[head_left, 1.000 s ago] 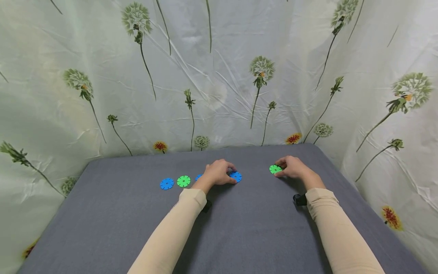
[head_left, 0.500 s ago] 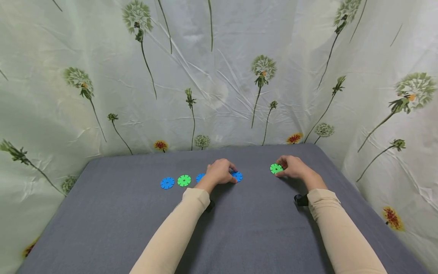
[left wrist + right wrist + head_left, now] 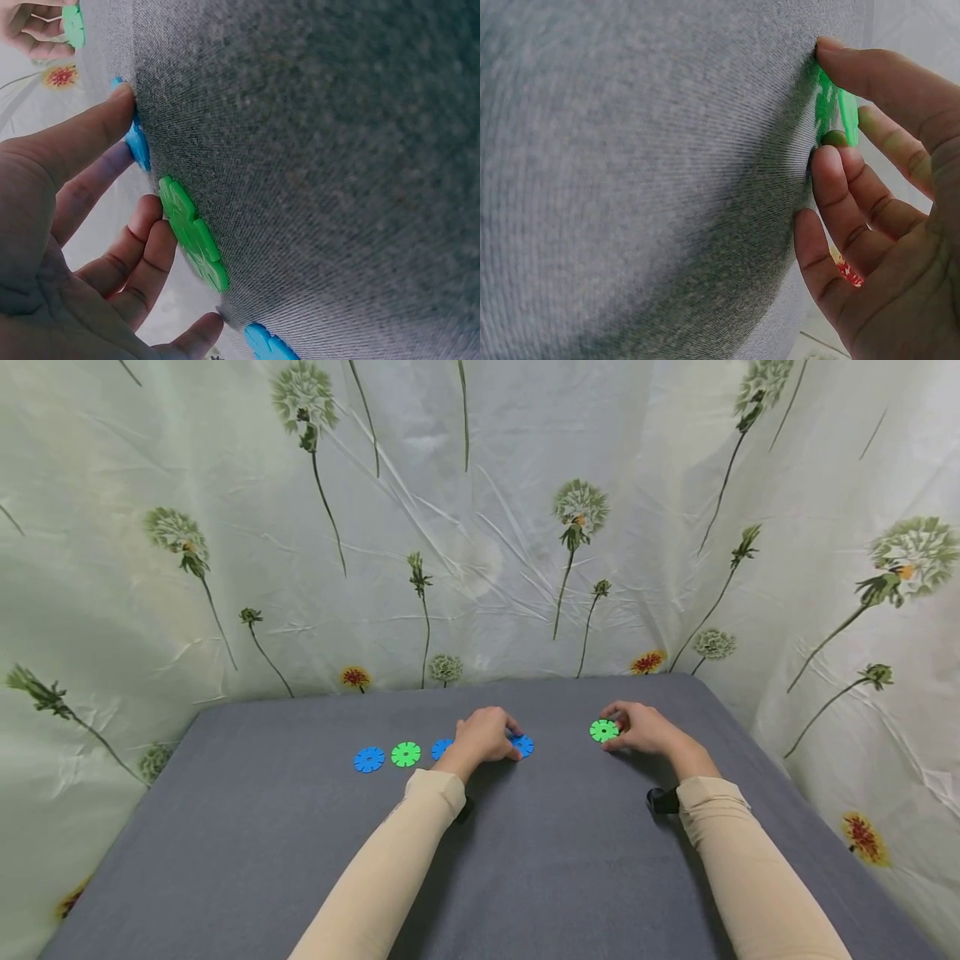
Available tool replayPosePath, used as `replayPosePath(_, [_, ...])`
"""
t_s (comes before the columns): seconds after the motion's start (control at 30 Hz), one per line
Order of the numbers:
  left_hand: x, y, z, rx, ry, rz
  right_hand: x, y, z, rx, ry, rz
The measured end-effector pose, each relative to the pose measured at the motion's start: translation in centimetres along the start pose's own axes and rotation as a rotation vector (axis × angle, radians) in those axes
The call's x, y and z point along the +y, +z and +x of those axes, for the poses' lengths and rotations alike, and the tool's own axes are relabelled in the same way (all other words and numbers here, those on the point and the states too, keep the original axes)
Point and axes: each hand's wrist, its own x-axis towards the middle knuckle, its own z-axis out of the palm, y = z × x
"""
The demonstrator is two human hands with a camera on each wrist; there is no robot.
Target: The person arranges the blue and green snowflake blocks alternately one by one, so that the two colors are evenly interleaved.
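Note:
My left hand [image 3: 483, 737] pinches a blue notched plastic disc [image 3: 524, 746] by its edges on the cloth, thumb at the near side. In the left wrist view, that blue disc [image 3: 138, 144] lies under the thumb, and a green notched disc [image 3: 193, 236] sits below the curled fingers; the head view hides this one behind the hand. My right hand [image 3: 641, 729] holds another green notched disc [image 3: 604, 731] between thumb and fingers. In the right wrist view this green disc [image 3: 847, 116] stands tilted, raised off the cloth with green light cast beneath it.
Left of my left hand, a row continues along the grey tablecloth [image 3: 285, 827]: a blue disc [image 3: 441, 748] partly behind the wrist, a green disc [image 3: 406, 754] and a blue disc [image 3: 368, 760]. A flower-printed curtain [image 3: 495, 527] hangs behind the table and down its sides.
My right hand and its green disc have shifted very slightly left. My left hand stays on the blue disc. The head view itself has turned a little.

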Motion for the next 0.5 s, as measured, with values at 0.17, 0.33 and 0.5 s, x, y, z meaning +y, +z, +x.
replayPosePath(0.17, [-0.03,0.10,0.02,0.002,0.001,-0.007,0.08,0.10,0.12,-0.008,0.000,-0.002])
replayPosePath(0.33, [-0.03,0.07,0.03,-0.002,-0.003,-0.006,0.24,0.20,0.24,-0.008,-0.002,-0.008])
replayPosePath(0.5, [0.00,0.06,0.03,-0.008,-0.011,0.002,0.23,0.35,0.27,0.011,-0.034,-0.016])
